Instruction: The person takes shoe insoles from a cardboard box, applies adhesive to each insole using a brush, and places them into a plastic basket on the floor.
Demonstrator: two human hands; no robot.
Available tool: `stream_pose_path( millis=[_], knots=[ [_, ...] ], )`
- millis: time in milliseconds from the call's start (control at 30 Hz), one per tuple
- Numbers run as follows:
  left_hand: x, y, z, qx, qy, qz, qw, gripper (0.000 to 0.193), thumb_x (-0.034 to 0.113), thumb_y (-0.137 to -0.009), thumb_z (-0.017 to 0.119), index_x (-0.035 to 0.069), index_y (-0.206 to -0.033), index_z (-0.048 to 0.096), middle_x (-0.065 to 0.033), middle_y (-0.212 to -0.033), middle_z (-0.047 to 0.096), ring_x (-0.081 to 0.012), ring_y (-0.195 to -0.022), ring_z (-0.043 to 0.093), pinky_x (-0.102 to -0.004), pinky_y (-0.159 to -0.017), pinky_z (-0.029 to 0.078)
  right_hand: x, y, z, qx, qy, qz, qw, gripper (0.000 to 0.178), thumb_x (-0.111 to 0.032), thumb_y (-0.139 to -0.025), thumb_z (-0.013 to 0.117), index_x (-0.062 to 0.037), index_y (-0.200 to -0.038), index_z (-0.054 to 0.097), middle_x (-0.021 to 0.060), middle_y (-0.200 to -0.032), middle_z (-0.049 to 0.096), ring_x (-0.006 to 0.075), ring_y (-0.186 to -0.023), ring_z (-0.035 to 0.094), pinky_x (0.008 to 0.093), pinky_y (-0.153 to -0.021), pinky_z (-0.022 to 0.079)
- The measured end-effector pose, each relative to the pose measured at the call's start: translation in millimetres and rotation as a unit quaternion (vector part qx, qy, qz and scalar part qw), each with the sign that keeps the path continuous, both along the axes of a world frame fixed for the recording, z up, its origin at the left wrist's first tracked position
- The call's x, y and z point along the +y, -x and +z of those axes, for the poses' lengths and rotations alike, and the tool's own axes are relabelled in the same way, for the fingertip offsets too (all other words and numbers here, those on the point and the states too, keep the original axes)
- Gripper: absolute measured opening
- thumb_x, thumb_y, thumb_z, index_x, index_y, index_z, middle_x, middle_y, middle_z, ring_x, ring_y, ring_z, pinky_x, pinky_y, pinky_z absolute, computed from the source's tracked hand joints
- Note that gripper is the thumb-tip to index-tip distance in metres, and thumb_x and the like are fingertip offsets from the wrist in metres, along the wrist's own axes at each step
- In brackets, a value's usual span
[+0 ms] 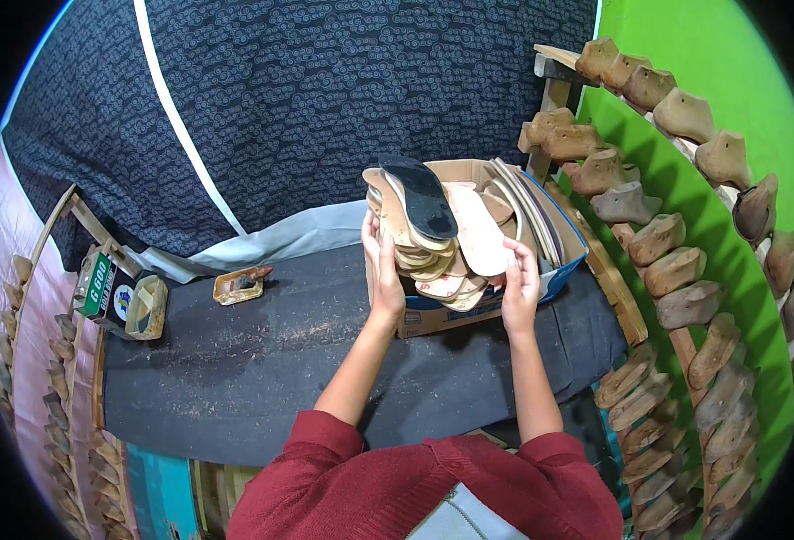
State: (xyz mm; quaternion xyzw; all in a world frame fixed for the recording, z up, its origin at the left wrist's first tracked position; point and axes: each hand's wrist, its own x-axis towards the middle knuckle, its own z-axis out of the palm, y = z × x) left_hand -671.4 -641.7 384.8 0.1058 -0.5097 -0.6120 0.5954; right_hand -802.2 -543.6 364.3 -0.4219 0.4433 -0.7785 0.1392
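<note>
Between my two hands is a loose stack of shoe insoles point(419, 261), beige and layered, with a black insole point(417, 198) on top. My left hand point(382, 268) presses along the left side of the stack, fingers pointing away from me. My right hand point(520, 286) grips the right edge, by a pale insole point(476, 229) that lies tilted there. The stack is over an open cardboard box point(428, 322) with blue on its right wall. More insoles point(541, 211) stand on edge inside the box, at its right. My fingertips under the stack are hidden.
The box stands on a table with a dark cloth point(262, 378) strewn with scraps. A small tray point(239, 285) and a green box with an open container point(148, 308) lie left. Wooden shoe lasts point(658, 238) hang on racks at both sides. A patterned dark curtain point(343, 90) hangs behind.
</note>
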Motion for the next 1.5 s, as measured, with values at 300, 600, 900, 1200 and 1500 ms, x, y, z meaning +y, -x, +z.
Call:
stream_pose_path(
  millis=[300,600,900,1200,1500],
  knots=[
    [-29,2,7,0.023,-0.040,-0.065,0.997,0.057,0.044,-0.086,0.026,0.012,-0.131,0.014,-0.0138,-0.133,0.020,-0.0241,-0.124,0.019,-0.0356,-0.101,0.016,-1,-7,-13,0.135,-0.008,-0.047,0.990,0.034,-0.014,-0.078,0.054,0.0016,-0.106,0.043,0.0085,-0.094,0.049,0.0109,-0.078,0.047,0.0203,-0.065,0.038],
    [-38,-6,4,-0.085,0.036,0.147,0.985,0.054,0.030,-0.088,0.030,0.000,-0.129,0.012,-0.0146,-0.134,0.012,-0.0251,-0.125,0.009,-0.0341,-0.101,0.008,25,-1,13,0.456,-0.120,-0.180,0.863,0.077,-0.043,-0.048,0.075,-0.0088,-0.110,0.044,0.0100,-0.100,0.041,0.0273,-0.092,0.035,0.0375,-0.083,0.031],
    [-71,2,-9,-0.242,0.133,0.112,0.955,0.055,0.034,-0.088,0.026,0.000,-0.130,0.014,-0.0162,-0.137,0.008,-0.0265,-0.128,0.005,-0.0328,-0.102,0.006,10,-14,5,0.468,-0.127,-0.256,0.836,0.067,-0.053,-0.056,0.065,-0.0113,-0.106,0.048,0.0077,-0.103,0.038,0.0257,-0.098,0.033,0.0385,-0.086,0.023],
    [-77,-3,-17,-0.308,0.251,0.115,0.910,0.059,0.035,-0.087,0.027,-0.003,-0.130,0.010,-0.0182,-0.138,0.001,-0.0273,-0.128,0.000,-0.0339,-0.102,0.002,-4,-39,9,0.431,-0.199,-0.252,0.843,0.071,-0.048,-0.058,0.066,-0.0128,-0.114,0.041,0.0091,-0.109,0.035,0.0287,-0.102,0.032,0.0433,-0.085,0.023],
    [-65,-12,-2,-0.555,0.250,0.090,0.789,0.079,0.056,-0.080,0.031,0.007,-0.132,-0.004,-0.0139,-0.138,-0.009,-0.0271,-0.128,-0.005,-0.0508,-0.098,0.000,-11,-34,19,0.408,-0.288,-0.217,0.839,0.083,-0.044,-0.053,0.072,-0.0137,-0.120,0.033,0.0116,-0.112,0.034,0.0322,-0.103,0.032,0.0469,-0.085,0.022]
  ],
)
